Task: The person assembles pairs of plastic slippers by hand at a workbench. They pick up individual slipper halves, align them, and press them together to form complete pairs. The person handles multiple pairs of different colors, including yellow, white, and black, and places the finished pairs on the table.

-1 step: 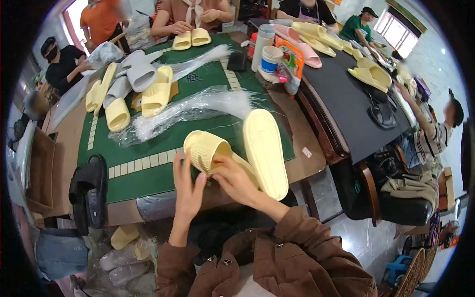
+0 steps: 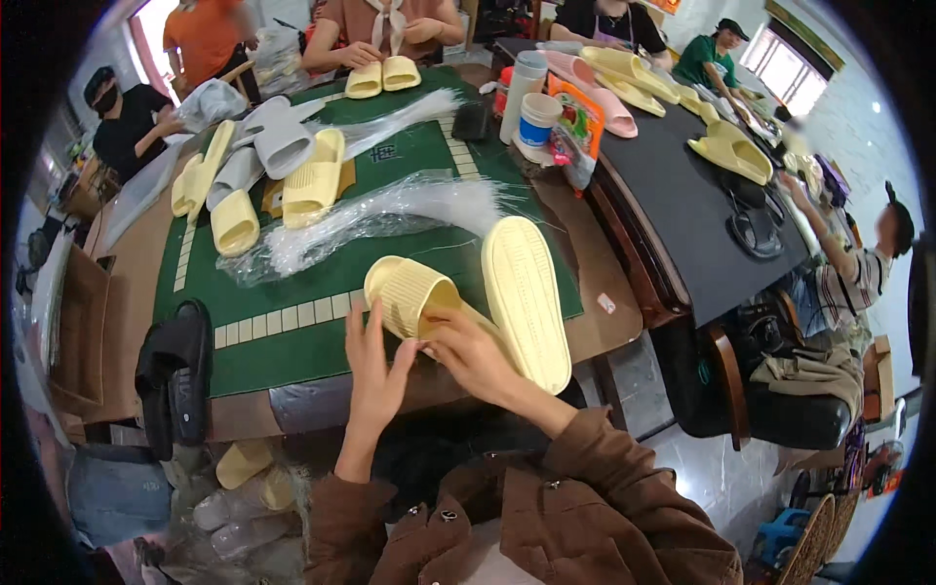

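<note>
A pale yellow slipper (image 2: 408, 292) with a ribbed strap lies at the near edge of the table in front of me. My left hand (image 2: 375, 375) is beside the strap, fingers stretched up and thumb apart, with fingertips at its left side. At the strap's opening, my right hand (image 2: 473, 356) has its fingers bent and pinched against the strap's near edge; the fingertips are partly hidden. Another pale yellow slipper (image 2: 526, 302) leans sole outward just right of my right hand.
Bundles of clear plastic fasteners (image 2: 390, 219) lie on the green mat (image 2: 292, 361). Grey slippers (image 2: 283, 141) and more yellow slippers (image 2: 314, 185) sit behind at left. Black slippers (image 2: 175, 375) rest at the table's left corner. A white-and-blue tub (image 2: 536, 122) stands far right. Co-workers sit around.
The whole view has shifted very slightly. Both hands stay at the slipper's strap in nearly the same pose.
</note>
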### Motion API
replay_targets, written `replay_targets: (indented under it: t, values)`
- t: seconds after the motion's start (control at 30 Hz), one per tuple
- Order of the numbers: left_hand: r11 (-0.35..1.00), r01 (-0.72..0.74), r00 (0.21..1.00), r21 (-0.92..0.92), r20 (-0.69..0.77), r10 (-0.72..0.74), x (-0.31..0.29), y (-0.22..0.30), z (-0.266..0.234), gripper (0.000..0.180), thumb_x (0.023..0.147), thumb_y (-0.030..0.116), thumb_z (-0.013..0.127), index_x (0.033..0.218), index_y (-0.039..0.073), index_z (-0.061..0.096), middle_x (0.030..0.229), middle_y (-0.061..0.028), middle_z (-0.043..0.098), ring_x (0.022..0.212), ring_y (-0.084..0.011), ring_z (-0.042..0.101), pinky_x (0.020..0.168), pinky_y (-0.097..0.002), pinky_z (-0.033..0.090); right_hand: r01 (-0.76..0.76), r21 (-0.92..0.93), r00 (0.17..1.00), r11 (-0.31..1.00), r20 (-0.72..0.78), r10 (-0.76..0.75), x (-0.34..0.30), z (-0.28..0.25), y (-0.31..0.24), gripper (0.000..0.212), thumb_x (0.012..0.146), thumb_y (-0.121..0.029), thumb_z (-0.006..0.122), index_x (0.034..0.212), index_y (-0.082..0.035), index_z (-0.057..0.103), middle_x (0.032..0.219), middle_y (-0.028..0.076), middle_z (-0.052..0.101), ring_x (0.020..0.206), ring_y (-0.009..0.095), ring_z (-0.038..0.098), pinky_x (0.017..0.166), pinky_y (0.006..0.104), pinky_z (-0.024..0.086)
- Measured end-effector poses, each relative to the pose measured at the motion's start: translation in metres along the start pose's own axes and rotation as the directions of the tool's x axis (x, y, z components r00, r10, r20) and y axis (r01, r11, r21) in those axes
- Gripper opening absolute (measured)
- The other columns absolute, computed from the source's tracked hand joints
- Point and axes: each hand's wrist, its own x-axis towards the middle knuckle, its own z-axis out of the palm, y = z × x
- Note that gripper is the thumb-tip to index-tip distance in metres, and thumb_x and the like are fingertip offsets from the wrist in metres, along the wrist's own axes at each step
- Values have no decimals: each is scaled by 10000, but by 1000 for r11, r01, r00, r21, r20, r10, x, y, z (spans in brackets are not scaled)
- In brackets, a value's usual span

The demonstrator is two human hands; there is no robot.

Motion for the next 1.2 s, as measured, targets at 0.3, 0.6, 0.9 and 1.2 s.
replay_targets:
  t: [0.3, 0.6, 0.9, 1.2]
  values:
    - [978, -81, 995, 190, -38, 90, 27, 11, 41, 785, 753, -27, 627, 1459, 76, 300, 1477, -286, 236, 1365, -465, 253, 1106, -546, 247, 206, -672, 966, 711, 26, -256, -29, -79, -4, 168, 733, -24, 658, 901, -19, 659, 1271, 146, 544, 1261, 337, 463, 1029, 465, 397]
    - [989, -89, 992, 122, -77, 98, 23, 1, 37, 731, 734, -93, 558, 1412, 140, 416, 1400, -224, 379, 1309, -395, 365, 1088, -479, 304, -123, -738, 983, 663, -182, -20, -40, -164, 23, 114, 792, -75, 666, 901, -61, 700, 1428, 166, 427, 1135, 350, 578, 903, 431, 503]
    - [999, -43, 965, -12, -259, 39, 21, -2, 12, 648, 744, -100, 473, 1362, 94, 489, 1391, -217, 388, 1288, -402, 369, 1103, -452, 294, -317, -301, 936, 900, -253, 245, -37, -136, -18, 172, 896, 0, 544, 991, 34, 682, 1037, 150, 657, 946, 231, 642, 803, 310, 489]
    - [999, 22, 980, 41, -198, -14, 17, -32, 3, 711, 732, -180, 466, 1394, 78, 438, 1443, -194, 368, 1330, -380, 370, 1098, -434, 326, -133, -296, 972, 946, -227, 66, -32, -42, 42, 155, 902, -42, 582, 1021, 12, 667, 1335, 269, 502, 1271, 407, 448, 1053, 448, 364]
